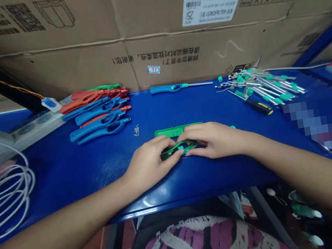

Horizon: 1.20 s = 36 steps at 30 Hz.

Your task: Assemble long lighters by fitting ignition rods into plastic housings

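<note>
While left hand (150, 156) and right hand (218, 139) pinch one green lighter shell (166, 153) between them, one green shell half (167, 132) lies just beyond grip, partly hidden by right hand. Farther: one blue lighter (165, 88). Right of grip: one screwdriver (258, 105), overlapping metal tubes (268, 85); left: stacked lighter casings (88, 115), both uncountable.

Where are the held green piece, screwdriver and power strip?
Held green piece (167, 154): head view, on its left end.
Screwdriver (258, 105): head view, on its handle.
Power strip (34, 129): head view, on its socketed face.
</note>
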Tool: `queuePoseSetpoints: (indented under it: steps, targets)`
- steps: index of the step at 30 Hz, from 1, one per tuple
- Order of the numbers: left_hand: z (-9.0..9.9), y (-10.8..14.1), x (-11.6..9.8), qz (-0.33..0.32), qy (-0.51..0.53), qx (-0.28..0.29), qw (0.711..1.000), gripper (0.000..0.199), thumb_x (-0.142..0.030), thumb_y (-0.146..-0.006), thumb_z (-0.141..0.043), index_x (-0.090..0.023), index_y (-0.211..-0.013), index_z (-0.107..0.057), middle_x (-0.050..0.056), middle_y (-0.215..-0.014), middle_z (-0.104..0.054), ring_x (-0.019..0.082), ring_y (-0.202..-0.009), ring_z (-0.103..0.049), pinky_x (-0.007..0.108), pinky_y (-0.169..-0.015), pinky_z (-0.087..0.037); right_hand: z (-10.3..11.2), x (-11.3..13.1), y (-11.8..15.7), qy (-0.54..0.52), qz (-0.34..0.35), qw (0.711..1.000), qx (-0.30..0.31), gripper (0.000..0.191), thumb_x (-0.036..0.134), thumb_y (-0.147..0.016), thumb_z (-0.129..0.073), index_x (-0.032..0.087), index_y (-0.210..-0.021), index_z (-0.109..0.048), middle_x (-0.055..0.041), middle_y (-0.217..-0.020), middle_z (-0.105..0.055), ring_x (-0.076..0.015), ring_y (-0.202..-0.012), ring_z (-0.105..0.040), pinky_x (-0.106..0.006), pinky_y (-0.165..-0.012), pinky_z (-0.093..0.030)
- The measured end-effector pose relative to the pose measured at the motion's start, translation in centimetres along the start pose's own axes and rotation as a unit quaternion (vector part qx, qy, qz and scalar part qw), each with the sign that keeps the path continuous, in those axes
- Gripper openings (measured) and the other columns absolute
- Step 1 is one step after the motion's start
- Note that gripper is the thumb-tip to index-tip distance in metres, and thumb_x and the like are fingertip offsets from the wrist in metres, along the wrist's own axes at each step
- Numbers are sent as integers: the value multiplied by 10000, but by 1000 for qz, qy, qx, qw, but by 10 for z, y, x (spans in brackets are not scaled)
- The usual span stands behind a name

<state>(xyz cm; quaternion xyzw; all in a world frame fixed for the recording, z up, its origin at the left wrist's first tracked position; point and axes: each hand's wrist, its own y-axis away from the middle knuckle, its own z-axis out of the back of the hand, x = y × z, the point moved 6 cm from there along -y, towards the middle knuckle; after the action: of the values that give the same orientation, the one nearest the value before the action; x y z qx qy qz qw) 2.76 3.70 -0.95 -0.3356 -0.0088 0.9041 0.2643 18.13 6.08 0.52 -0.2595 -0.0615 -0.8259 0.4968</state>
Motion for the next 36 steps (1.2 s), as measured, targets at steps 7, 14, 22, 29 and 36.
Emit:
queuePoseSetpoints:
  steps: [7,14,22,29,36]
  targets:
    - [0,-1,0,-6,13,1,1000,139,-298,-954,-615,-193,-930,-703,28,-872,-688,186,-807,-640,289,-691,-457,0,-2,1,15,0,1000,3,268,302,-960,-628,196,-1206,-620,-75,-1099,-687,-172,-889,-630,-279,-755,-471]
    - [0,-2,2,-10,26,6,1000,170,-335,-976,-608,-207,-948,-715,24,-910,-715,191,-850,-659,303,-739,-478,-1,-2,2,20,-2,1000,11,260,295,-971,-606,202,-1214,-611,-72,-1118,-683,-194,-984,-644,-292,-792,-481]
    - [4,0,2,-24,24,-3,999,161,-275,-968,-590,-193,-1017,-721,46,-988,-734,207,-905,-680,329,-782,-505,5,-8,6,47,-12,999,23,267,299,-964,-608,185,-1205,-622,-88,-1117,-683,-214,-990,-656,-306,-779,-494]
    - [2,-2,2,-32,46,0,998,143,-232,-972,-568,-181,-894,-676,21,-888,-705,173,-821,-652,294,-725,-489,2,-7,4,63,-14,998,20,294,331,-972,-593,187,-1228,-613,-93,-1146,-682,-225,-1008,-656,-306,-766,-488]
    - [3,5,-7,-78,-118,7,990,297,-349,-1005,-537,-180,-1217,-658,84,-1133,-686,271,-1062,-621,433,-907,-539,9,-8,7,34,-46,997,58,221,257,-924,-627,168,-1124,-660,-60,-960,-674,-163,-773,-603,-267,-652,-430]
